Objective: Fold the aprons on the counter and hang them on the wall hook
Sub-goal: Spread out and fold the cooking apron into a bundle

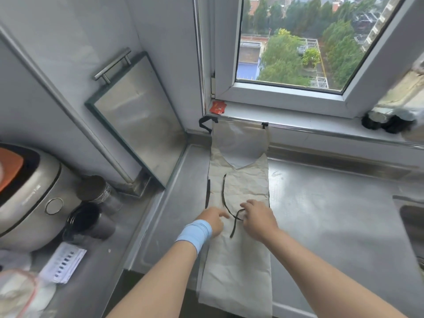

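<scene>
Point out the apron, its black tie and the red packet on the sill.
apron (238, 267): head view, on the plain lower cloth.
tie (222, 189): head view, on the upper stretch of cord lying on the apron.
red packet (217, 108): head view, on its middle.

My right hand (259, 218) is covering part of the dark tie (222, 191), while the rice cooker (29, 196) is running off the left edge and the sink (411, 216) off the right.

daylight from window (286, 42) | soft, faint shadows | glare on counter (321, 214) | edges warped, blurred
</scene>
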The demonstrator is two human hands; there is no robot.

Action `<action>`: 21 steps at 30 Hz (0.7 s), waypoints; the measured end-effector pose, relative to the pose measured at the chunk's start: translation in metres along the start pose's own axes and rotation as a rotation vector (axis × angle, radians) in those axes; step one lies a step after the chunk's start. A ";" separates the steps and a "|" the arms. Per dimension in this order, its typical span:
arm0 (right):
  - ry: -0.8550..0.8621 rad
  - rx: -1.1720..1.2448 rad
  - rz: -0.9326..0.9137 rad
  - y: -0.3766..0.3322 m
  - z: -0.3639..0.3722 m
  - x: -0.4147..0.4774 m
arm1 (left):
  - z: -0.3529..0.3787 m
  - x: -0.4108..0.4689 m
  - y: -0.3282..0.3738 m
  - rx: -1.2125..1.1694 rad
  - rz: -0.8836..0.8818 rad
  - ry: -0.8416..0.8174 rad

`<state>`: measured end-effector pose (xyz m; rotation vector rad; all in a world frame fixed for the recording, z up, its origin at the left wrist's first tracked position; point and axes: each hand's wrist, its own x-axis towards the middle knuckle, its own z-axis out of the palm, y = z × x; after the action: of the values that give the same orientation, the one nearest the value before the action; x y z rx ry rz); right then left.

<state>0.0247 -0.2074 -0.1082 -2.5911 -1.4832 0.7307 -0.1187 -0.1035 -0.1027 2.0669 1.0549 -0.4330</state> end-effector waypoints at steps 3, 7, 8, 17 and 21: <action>-0.220 -0.088 -0.144 0.006 0.014 -0.020 | 0.021 -0.009 -0.008 0.053 0.025 -0.070; -0.091 -0.063 -0.145 0.014 0.022 -0.049 | 0.028 -0.026 -0.019 -0.031 0.054 0.140; -0.057 -0.088 -0.161 0.014 0.024 -0.059 | 0.030 -0.034 -0.023 0.011 0.046 0.136; -0.221 -0.434 -0.475 0.024 0.072 -0.141 | 0.073 -0.069 -0.032 0.361 0.084 -0.012; -0.181 -0.551 -0.466 0.036 0.089 -0.153 | 0.087 -0.081 -0.035 0.422 0.106 0.002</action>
<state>-0.0497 -0.3689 -0.1408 -2.3686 -2.5300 0.5654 -0.1914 -0.1999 -0.1283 2.4798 0.9061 -0.6430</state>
